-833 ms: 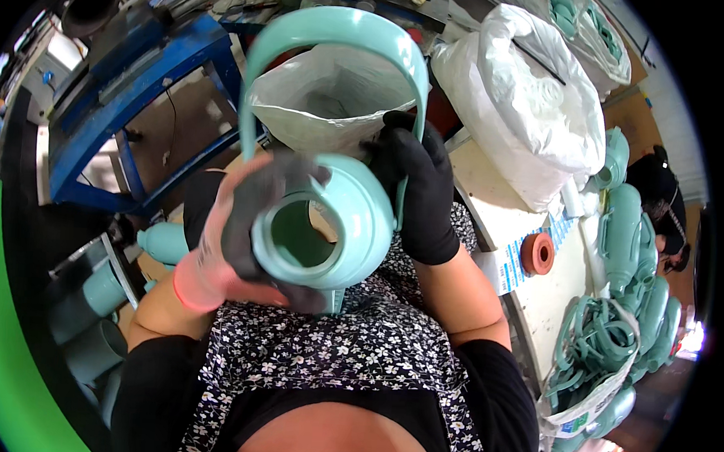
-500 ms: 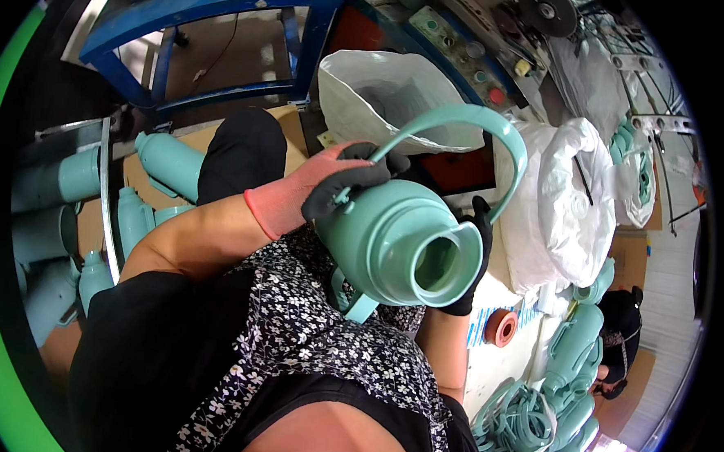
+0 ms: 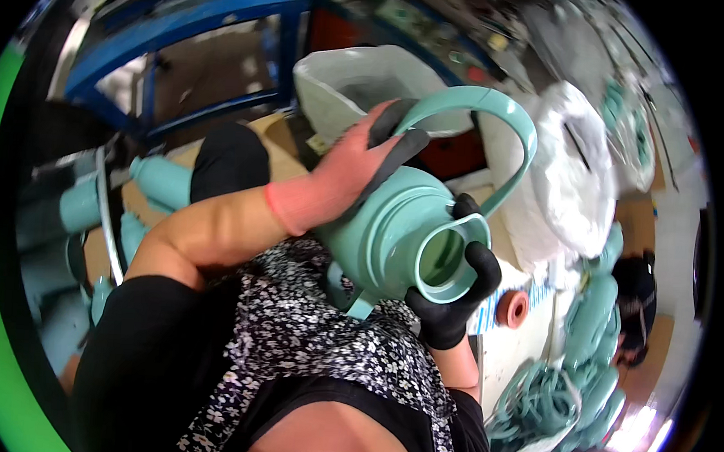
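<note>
I hold a mint-green thermos jug (image 3: 361,234) over my lap, tilted so its open mouth points toward the lower right. My left hand (image 3: 344,172), in a pink glove with dark fingers, closes on the near end of its curved carrying handle (image 3: 518,132), where the handle meets the shoulder. My right hand (image 3: 452,304), in a black glove, grips the rim of the mouth with fingers bent around the spout side. The far end of the handle runs down behind the spout. A side grip (image 3: 363,305) sticks out below the body.
More green jugs lie at left (image 3: 164,181) behind a metal bar (image 3: 109,213). Ahead stand an open white sack (image 3: 328,89) and another white bag (image 3: 573,188). At right are a brown ring (image 3: 513,308), bundled green handles (image 3: 533,407), several jugs (image 3: 593,320) and another person (image 3: 637,298).
My right hand has moved from the far side of the jug onto the mouth's rim. My left hand has slid up and right along the shoulder toward the handle. The view has shifted slightly.
</note>
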A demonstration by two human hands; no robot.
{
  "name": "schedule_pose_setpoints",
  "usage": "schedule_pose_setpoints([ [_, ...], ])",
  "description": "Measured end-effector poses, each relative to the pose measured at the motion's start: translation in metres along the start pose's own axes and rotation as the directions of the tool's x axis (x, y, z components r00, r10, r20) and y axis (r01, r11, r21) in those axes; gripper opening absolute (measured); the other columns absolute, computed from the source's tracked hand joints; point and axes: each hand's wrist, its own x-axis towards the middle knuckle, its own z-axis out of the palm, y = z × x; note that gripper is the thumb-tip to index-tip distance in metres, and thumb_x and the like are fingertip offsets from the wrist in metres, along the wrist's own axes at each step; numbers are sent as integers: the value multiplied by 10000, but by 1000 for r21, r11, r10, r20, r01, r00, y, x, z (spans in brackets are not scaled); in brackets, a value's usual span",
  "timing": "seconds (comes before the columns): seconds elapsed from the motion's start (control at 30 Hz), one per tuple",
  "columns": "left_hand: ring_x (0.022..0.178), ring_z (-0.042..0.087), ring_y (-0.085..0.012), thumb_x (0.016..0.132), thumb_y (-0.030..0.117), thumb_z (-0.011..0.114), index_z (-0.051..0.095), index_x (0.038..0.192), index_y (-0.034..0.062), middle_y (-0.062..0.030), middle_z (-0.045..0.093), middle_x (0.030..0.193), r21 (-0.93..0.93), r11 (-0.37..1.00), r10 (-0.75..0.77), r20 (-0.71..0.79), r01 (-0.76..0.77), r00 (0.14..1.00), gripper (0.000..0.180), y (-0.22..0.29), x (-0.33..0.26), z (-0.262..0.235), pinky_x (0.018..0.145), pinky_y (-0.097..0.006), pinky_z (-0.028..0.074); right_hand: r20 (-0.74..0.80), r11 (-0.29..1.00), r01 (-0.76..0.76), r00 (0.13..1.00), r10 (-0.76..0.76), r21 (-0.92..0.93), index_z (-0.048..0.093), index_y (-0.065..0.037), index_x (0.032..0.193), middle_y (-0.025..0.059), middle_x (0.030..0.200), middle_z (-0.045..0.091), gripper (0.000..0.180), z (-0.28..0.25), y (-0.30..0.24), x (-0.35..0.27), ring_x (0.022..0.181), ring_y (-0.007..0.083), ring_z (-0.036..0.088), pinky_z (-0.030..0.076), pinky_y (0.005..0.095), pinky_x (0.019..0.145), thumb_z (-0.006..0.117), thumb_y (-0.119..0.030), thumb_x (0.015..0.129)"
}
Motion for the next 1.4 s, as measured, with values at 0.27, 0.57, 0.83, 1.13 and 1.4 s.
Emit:
schedule_pose_setpoints([
  [0.27,1238,453,-245,922,103,532,294,1446,61,-160,443,1374,439,840,302,112,-320,947,576,9,81,-19,1048,-356,360,-557,912,-382,795,242,-148,403,-119,1266,267,1345,425,777,-108,10,-22,1196,387,483,399,495,993,856,-229,645],
  [0.57,1279,426,-329,872,286,621,422,1364,78,-178,438,1384,816,554,274,-366,165,889,570,-9,-48,-170,1068,-392,339,-391,646,-474,876,281,-599,417,-79,1276,256,1331,450,711,-202,109,-50,1195,362,491,408,473,995,816,-188,698],
  [0.83,1152,534,-290,883,307,598,490,1309,43,-180,556,1259,433,660,467,-876,614,117,512,-27,-317,-325,981,-376,422,-247,681,-303,952,181,-667,430,-44,1285,246,1317,473,653,-209,162,-30,1193,339,498,415,453,997,781,-152,745],
  [1.13,1325,360,-345,843,76,462,496,1335,250,-135,371,1444,229,-642,158,-894,731,419,522,16,-477,-443,1075,-455,322,-172,661,-248,969,179,-708,444,-4,1295,235,1303,498,588,-236,130,0,1192,314,506,424,432,999,741,-112,799],
  [1.4,1221,428,-326,894,179,507,558,1250,245,-72,409,1324,97,-713,50,-981,694,189,366,-8,-513,-547,938,-452,433,41,87,35,997,61,-996,508,43,1264,179,1266,556,413,-230,84,34,1131,243,567,472,332,964,639,-67,888],
])
